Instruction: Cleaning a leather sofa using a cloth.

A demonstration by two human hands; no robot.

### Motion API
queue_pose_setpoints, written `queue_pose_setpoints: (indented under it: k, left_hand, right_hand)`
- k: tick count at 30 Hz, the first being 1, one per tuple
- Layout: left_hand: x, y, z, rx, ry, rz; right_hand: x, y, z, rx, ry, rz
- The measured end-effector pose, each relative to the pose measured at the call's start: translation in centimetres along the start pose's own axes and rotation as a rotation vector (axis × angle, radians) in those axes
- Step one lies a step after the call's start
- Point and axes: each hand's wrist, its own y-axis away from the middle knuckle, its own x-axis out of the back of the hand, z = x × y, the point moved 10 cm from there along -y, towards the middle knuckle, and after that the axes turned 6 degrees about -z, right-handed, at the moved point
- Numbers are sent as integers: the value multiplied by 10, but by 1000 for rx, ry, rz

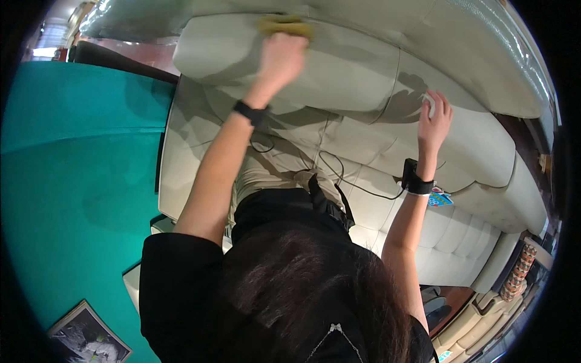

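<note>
Blurred by motion, my left hand [282, 53] is closed on a yellow cloth or sponge [286, 26] at the top edge of a pale sofa back cushion [354, 68]. My right hand [435, 115] is raised over the cushion's right part, fingers bent around a small white item [428, 103], whose kind I cannot tell. Black straps circle both wrists, and the right one carries a small black box [409, 174]. A thin black cable [363, 187] runs from near that box across the tufted seat.
A teal wall or panel [86, 181] stands at the left, with a framed picture [91, 338] low on it. Clear plastic wrap [504, 41] shows at the upper right. Blue tags [439, 198] lie on the seat. More cream sofas [481, 322] stand at the lower right.
</note>
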Motion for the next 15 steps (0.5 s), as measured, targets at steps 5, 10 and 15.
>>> queue_pose_setpoints:
  k: [5, 10, 15]
  left_hand:
    - [19, 79, -170, 358, -172, 109]
    - [29, 83, -150, 419, -233, 137]
    - [37, 83, -140, 285, -234, 169]
  right_hand:
    - [-43, 2, -35, 123, 191, 18]
    - [-24, 16, -34, 196, 228, 259]
    - [-9, 20, -55, 265, 211, 266]
